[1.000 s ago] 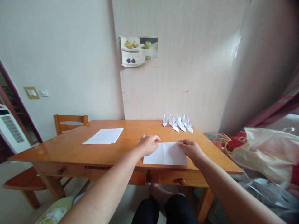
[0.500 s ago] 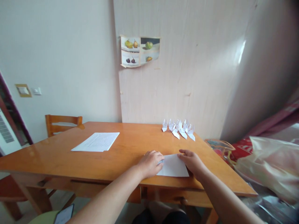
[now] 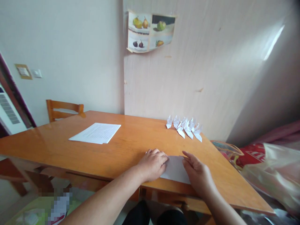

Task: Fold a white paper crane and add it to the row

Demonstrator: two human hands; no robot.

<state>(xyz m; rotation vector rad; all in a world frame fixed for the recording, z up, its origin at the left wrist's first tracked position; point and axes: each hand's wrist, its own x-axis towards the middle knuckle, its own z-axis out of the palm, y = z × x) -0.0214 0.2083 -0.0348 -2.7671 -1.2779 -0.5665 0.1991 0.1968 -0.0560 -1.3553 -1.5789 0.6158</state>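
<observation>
A white sheet of paper (image 3: 176, 170), seemingly folded, lies near the front edge of the wooden table. Over its left part rests my left hand (image 3: 153, 164), fingers together and curled, holding the paper against the tabletop. The fingertips' undersides are hidden. At the paper's right edge is my right hand (image 3: 196, 170), its thumb and fingers closed about that edge with the index finger raised a little. Beyond, toward the wall, several folded white paper figures (image 3: 188, 129) with upright points stand in a cluster.
A stack of written sheets (image 3: 96, 132) lies on the left of the wooden table (image 3: 136, 134). Behind the table's far left end is a wooden chair (image 3: 65, 107). Plastic bags (image 3: 264, 172) crowd its right side. A fruit picture (image 3: 151, 32) hangs on the wall.
The view has tilted and shifted. My right hand has come further over the paper's right edge, covering more of it. My left hand stays on the left part.
</observation>
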